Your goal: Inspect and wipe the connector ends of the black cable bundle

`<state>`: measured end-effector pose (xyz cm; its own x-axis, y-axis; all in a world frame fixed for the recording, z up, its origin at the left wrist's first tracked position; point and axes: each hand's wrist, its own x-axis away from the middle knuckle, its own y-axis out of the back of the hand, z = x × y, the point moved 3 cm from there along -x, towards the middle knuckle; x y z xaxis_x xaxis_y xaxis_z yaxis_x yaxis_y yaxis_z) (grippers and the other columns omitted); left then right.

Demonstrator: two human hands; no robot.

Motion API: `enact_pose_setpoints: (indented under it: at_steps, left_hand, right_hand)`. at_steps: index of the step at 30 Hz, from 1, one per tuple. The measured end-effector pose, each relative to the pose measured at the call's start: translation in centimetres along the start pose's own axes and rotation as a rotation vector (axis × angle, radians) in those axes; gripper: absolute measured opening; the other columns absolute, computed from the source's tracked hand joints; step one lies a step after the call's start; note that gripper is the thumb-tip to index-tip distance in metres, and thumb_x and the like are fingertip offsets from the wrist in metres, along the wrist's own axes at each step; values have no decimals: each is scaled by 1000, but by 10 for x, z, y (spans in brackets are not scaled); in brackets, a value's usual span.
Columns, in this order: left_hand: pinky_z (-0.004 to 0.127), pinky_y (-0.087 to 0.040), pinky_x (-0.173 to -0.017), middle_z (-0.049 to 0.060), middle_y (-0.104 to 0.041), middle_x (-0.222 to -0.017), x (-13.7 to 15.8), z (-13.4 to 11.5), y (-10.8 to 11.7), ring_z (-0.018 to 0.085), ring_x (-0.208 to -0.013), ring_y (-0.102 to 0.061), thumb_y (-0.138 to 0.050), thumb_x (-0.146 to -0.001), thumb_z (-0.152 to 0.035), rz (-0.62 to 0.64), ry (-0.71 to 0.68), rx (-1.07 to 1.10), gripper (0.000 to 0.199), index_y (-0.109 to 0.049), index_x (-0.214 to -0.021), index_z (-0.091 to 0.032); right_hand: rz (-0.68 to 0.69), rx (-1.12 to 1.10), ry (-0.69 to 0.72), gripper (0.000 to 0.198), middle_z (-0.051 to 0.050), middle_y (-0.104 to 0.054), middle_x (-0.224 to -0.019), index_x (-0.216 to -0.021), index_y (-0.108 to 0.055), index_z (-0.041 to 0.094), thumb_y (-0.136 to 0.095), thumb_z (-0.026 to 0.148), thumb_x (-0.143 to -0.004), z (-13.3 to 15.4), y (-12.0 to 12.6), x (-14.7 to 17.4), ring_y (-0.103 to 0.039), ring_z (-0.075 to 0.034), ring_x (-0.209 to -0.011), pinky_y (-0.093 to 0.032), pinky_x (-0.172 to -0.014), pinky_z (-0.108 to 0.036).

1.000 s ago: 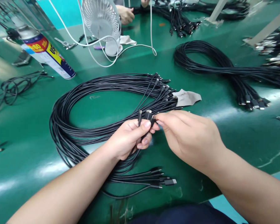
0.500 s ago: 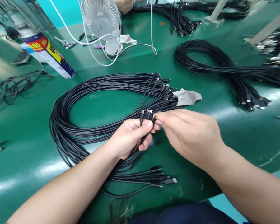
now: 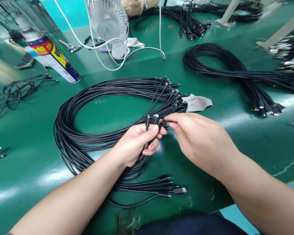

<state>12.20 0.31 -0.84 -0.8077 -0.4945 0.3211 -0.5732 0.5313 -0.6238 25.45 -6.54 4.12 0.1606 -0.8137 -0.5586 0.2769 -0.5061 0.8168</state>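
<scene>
Right grip (image 3: 202,140) — eased back, connectors (image 3: 155,119) near

Bright light glares off the green tabletop (image 3: 26,130) at lower left and far right (whitish patches); the upper-left corner looks blurred.

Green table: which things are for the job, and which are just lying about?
Probably for the job:
cable ends in the left hand
thin thing pinched in the right hand, too small to name
big cable coil

Probably just there:
blue-and-yellow can
white fan
metal tool
</scene>
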Motion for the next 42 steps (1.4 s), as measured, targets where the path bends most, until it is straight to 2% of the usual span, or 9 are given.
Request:
enact_pose_setpoints:
  at_steps: [5,13,23,29,42]
  left_hand:
    - [12,-23,-36,-4,-45,-47,0,0,-1,2,-41,-35,-75,-78,-34,6,9,-15,24,-70,-77,-10]
    - [13,-21,-36,-4,-45,-47,0,-1,-4,3,-41,-35,-77,-76,-35,-15,0,-27,27,-70,-77,-9]
    - [15,-18,-39,-5,-41,-50,0,1,-2,2,-43,-32,-76,-77,-36,-28,6,-50,28,-68,-78,-9]
    - [16,-16,-40,-6,-40,-54,-1,2,-2,2,-44,-30,-77,-76,-35,-30,-4,-40,29,-63,-72,-9]
    - [17,-15,-41,-6,-40,-54,-1,2,-2,1,-43,-27,-77,-75,-36,-35,7,-53,30,-65,-74,-9]
  right_hand:
    - [-18,28,33,19,-7,-76,-86,-96,-68,10,-51,7,-89,3,1,0,-70,-18,-71,-49,-63,-28]
    - [-36,55,17,22,-4,-78,-90,-98,-70,13,-52,7,-88,5,2,1,-72,-16,-75,-52,-66,-27]
    - [-43,52,39,23,-6,-77,-85,-94,-72,9,-50,6,-87,5,2,0,-71,-17,-70,-52,-61,-28]
    - [-19,72,42,25,-5,-78,-87,-94,-72,12,-48,7,-88,4,4,0,-71,-15,-71,-52,-62,-26]
    - [17,70,33,28,-7,-78,-89,-101,-74,11,-50,7,-88,3,4,2,-73,-18,-75,-56,-63,-28]
